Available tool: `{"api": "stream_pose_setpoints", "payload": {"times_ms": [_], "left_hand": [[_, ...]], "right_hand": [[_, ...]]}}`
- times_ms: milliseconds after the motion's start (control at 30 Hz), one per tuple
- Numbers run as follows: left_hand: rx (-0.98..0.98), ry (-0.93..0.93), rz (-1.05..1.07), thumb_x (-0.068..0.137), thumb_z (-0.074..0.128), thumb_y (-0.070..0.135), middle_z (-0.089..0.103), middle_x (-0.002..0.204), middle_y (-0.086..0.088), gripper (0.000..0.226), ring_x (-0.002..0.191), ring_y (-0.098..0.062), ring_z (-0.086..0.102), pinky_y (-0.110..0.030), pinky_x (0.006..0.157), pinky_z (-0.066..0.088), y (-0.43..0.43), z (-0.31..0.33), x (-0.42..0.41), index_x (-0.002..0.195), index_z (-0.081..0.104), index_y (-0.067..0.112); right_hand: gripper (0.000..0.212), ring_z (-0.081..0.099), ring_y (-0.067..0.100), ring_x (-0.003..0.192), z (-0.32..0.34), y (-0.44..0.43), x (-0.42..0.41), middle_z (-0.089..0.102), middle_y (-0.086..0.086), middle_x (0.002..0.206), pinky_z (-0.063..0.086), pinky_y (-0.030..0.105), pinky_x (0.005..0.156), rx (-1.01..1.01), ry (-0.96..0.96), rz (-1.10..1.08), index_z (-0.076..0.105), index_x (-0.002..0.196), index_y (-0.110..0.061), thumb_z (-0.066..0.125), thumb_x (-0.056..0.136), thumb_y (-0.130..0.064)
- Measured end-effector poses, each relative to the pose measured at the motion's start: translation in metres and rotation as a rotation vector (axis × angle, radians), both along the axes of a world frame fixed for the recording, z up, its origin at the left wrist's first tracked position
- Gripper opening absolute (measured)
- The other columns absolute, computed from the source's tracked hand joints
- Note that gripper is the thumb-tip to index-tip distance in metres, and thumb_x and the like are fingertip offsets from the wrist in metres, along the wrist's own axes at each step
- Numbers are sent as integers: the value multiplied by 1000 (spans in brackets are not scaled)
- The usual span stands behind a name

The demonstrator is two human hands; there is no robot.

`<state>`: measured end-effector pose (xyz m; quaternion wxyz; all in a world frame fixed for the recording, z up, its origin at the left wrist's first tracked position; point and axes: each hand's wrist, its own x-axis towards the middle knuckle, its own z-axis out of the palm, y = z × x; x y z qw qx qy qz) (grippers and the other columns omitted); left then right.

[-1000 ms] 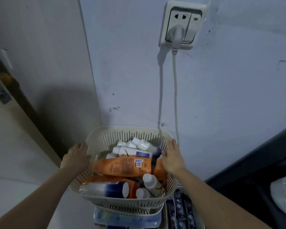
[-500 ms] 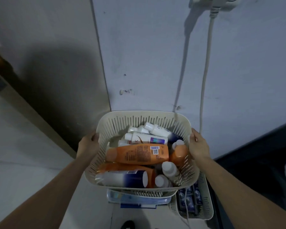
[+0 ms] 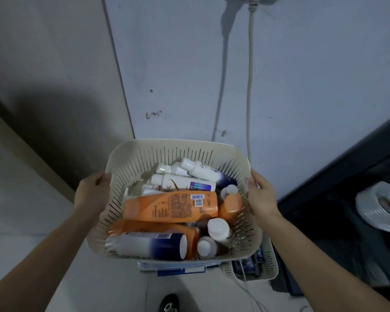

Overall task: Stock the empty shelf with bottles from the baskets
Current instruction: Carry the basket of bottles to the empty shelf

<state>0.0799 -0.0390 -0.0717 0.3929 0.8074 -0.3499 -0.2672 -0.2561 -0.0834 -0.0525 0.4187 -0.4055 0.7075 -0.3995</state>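
The left hand [image 3: 89, 194] and the right hand [image 3: 262, 197] clamp opposite rims of the cream basket [image 3: 230, 152] at centre frame, keeping it level so the bottles [image 3: 170, 207] stay piled inside. A second basket [image 3: 271, 265] sits below, lower right.

We saw a white cord [image 3: 248, 91] hanging down the pale wall [image 3: 302, 75], a roll of white tape [image 3: 381, 207] at right, and a tiled floor [image 3: 14, 199].

Bottles [image 3: 170, 207] in basket [image 3: 178, 147]; second basket [image 3: 271, 264] below, right.
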Motion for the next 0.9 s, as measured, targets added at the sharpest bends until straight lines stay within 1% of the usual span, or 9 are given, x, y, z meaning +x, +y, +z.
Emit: {"api": "stream_pose_setpoints", "payload": {"times_ms": [100,233,367,467,567,667,733,833,900], "left_hand": [[-49,62,-29,99,46,25,48,61,-11,33,51,-20,37,-26,50,29,29,18,0,79,60,3],[-77,157,-26,99,46,19,41,58,-5,31,49,-16,30,-23,48,24,74,36,-3,71,58,19],[-82,188,-42,99,43,14,34,64,-7,24,48,-14,25,-13,39,21,122,47,-14,78,55,12],[-65,194,-76,98,41,9,31,66,-8,14,35,-10,26,-9,35,19,155,49,-29,92,54,10],[-6,228,-127,98,40,9,31,66,-7,16,28,-2,23,-8,36,20,182,39,-47,92,54,11],[31,262,-181,101,38,10,33,64,-6,23,29,-2,23,-8,34,20,197,26,-71,85,55,13],[51,250,-230,101,39,9,33,63,-6,21,35,-9,25,-8,34,19,202,19,-92,93,58,11],[61,237,-318,101,43,11,35,59,-6,23,46,-14,25,-12,39,22,202,10,-124,108,62,1],[111,246,-405,100,45,14,36,56,-7,24,48,-13,27,-18,46,24,197,8,-150,102,59,-6]], "right_hand": [[37,38,-1,64,7,25,-8,48,-16,75,31,18,58,0,-40,19,53,133,-39,42,104,-21],[35,37,-1,61,25,74,-15,44,-16,71,30,14,52,-34,-111,60,46,122,-46,39,105,-16],[39,39,0,59,41,132,-30,45,-13,72,31,13,48,24,-163,42,53,132,-38,37,105,-15],[38,45,-1,38,51,179,-47,47,-9,67,30,8,34,59,-188,14,54,124,-42,37,105,-14],[36,42,0,28,54,222,-67,47,-8,60,28,10,30,74,-183,-16,58,122,-36,37,105,-11],[37,44,-1,39,51,265,-89,47,-11,64,29,7,32,93,-166,-94,57,126,-35,37,105,-11],[38,40,-2,51,45,293,-104,46,-14,67,30,6,34,110,-152,-172,58,130,-33,38,105,-13],[35,46,0,38,44,335,-126,49,-16,53,29,7,32,104,-173,-309,59,122,-33,38,105,-11],[34,45,-1,30,45,363,-143,52,-14,44,29,9,31,82,-185,-395,61,118,-34,39,105,-12]]}}
